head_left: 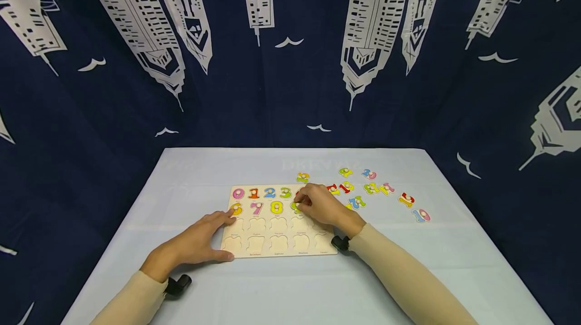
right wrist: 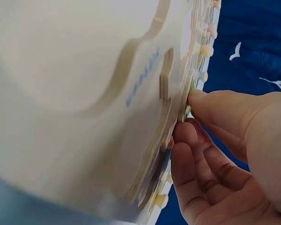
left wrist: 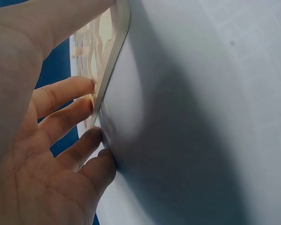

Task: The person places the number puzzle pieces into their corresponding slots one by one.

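A wooden number puzzle board (head_left: pixel 268 253) lies on the table, with number pieces in its upper two rows and bare recesses in the lower two. My right hand (head_left: pixel 323 206) is over its upper right part and pinches a green number 9 piece (head_left: pixel 295 207) between thumb and fingers, at its slot. In the right wrist view the fingertips (right wrist: pixel 183 133) meet at the piece's edge, close to the board. My left hand (head_left: pixel 197 238) rests along the board's left edge, fingers extended, the thumb at the near corner and a fingertip by the orange 6 (head_left: pixel 236 209).
Several loose number pieces, such as a red and orange one (head_left: pixel 406 199) and a blue and pink 10 (head_left: pixel 421 215), lie scattered right of and behind the board. The white table (head_left: pixel 290 289) ends at a dark blue patterned curtain (head_left: pixel 272 88).
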`<state>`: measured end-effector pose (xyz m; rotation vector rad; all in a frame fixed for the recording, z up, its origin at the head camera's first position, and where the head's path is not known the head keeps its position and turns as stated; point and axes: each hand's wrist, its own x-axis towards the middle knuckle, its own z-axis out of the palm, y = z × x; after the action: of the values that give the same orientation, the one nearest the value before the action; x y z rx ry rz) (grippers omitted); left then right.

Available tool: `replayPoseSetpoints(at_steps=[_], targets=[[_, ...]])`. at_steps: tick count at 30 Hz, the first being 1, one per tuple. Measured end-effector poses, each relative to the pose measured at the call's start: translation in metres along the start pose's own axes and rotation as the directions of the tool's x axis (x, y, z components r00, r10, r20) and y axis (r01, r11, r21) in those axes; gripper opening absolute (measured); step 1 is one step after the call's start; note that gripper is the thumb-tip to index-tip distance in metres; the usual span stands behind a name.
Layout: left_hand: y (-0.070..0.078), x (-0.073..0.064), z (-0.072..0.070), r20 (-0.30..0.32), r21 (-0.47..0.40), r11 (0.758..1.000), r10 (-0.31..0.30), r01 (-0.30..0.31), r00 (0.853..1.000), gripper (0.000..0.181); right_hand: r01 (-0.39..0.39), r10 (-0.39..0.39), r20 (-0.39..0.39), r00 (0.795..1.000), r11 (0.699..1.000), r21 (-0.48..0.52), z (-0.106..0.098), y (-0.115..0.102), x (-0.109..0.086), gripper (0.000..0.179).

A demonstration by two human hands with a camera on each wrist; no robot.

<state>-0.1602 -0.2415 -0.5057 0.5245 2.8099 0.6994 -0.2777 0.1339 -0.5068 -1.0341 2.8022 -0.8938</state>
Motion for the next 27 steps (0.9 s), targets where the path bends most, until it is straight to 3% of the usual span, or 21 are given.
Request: replayPoseSetpoints(at_steps=[4, 11, 16, 22, 27], targets=[[-0.001, 0.0, 0.001, 0.001, 0.007, 1.0, 0.014, -0.014, 1.0, 0.101, -0.023, 0.023, -0.005, 1.0, 1.0, 0.005, 0.003, 0.0, 0.001, 0.008], [-0.001, -0.001, 0.001, -0.015, -0.001, 0.999, 0.042, -0.042, 0.999, 0.098, 0.014, -0.015, -0.027, 1.0, 0.999, -0.029, 0.005, -0.002, 0.001, 0.008], [0.0, -0.001, 0.0, -0.012, -0.019, 0.999, 0.038, -0.039, 0.999, 0.098, -0.019, 0.018, -0.023, 1.0, 0.999, -0.026, -0.001, -0.003, -0.005, 0.017], [-0.001, -0.002, 0.0, -0.017, -0.016, 0.999, 0.043, -0.043, 0.999, 0.097, -0.069, 0.069, -0.075, 0.995, 0.998, 0.002, -0.019, 0.007, -0.025, 0.027], [-0.003, -0.001, 0.001, -0.012, -0.031, 0.999, 0.026, -0.026, 1.0, 0.099, -0.148, 0.144, -0.159, 0.977, 0.989, -0.009, -0.042, 0.027, -0.052, 0.029]])
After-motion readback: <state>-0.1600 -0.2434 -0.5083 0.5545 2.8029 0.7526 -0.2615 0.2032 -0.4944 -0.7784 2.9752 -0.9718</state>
